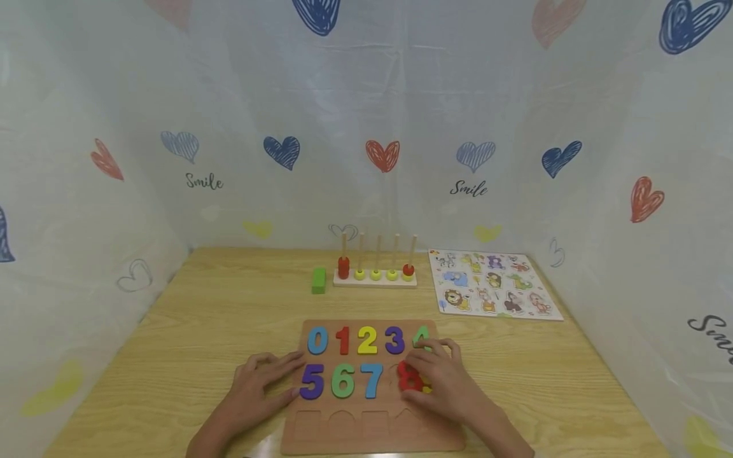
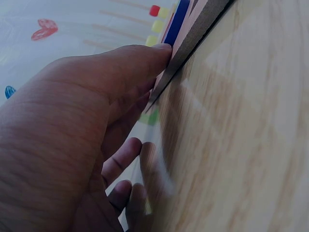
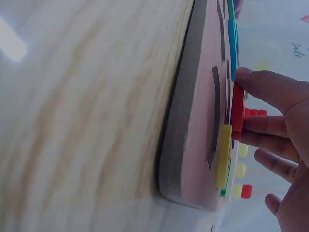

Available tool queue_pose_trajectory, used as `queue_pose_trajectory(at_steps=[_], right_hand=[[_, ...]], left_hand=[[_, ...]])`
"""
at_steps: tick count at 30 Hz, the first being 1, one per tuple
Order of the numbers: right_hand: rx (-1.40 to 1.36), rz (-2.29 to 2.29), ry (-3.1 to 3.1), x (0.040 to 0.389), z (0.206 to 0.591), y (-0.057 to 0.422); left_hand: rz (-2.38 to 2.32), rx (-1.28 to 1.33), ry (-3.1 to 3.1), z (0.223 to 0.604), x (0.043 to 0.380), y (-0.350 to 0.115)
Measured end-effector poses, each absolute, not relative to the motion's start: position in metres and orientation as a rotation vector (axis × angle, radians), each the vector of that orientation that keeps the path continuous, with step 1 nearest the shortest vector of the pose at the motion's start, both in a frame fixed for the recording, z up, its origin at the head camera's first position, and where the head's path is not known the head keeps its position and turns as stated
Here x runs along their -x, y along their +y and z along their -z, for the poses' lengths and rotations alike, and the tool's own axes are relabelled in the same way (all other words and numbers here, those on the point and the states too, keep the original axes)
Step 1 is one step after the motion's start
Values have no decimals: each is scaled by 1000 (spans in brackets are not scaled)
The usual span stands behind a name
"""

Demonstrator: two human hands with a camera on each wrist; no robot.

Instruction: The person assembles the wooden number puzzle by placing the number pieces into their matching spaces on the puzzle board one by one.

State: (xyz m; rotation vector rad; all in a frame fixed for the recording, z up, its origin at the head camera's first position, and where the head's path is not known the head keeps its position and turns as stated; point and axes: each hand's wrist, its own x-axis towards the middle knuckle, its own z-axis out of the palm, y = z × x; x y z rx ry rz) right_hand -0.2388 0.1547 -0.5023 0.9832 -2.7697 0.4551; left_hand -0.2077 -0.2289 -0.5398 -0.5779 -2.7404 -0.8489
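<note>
The board [image 1: 343,439] of a wooden number puzzle lies in front of me, with coloured digits in two rows. My right hand [image 1: 441,378] pinches the red number 8 [image 1: 408,376] between thumb and fingers, just right of its recess outline. Beside it, the yellow number 9 [image 3: 223,157] is mostly covered by that hand in the head view. My left hand [image 1: 258,388] touches the board's left edge with fairly straight fingers, its thumb [image 2: 149,57] near the purple number 5 [image 1: 312,381]. Left of the 8 sits the blue number 7 [image 1: 371,380].
Behind the board stand a green block [image 1: 319,280] and a peg stacker [image 1: 375,283] with red and yellow beads. An animal picture puzzle [image 1: 492,286] lies at the back right. White curtains printed with hearts surround the wooden table [image 1: 172,331].
</note>
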Motion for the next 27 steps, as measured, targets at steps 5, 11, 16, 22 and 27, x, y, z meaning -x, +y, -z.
queue_pose_trajectory(at_steps=[5, 11, 16, 22, 27], right_hand=[[-1037, -436, -2695, 239, 505, 152], [-1072, -441, -2668, 239, 507, 149], [-1079, -437, -2640, 241, 509, 146], [-1081, -412, -2612, 243, 510, 144], [-902, -445, -2785, 241, 506, 155]], left_hand=[[862, 579, -2743, 540, 207, -229], [853, 588, -2739, 540, 207, -228], [870, 575, -2755, 540, 207, -229], [879, 556, -2772, 540, 207, -229], [965, 484, -2742, 539, 208, -231]])
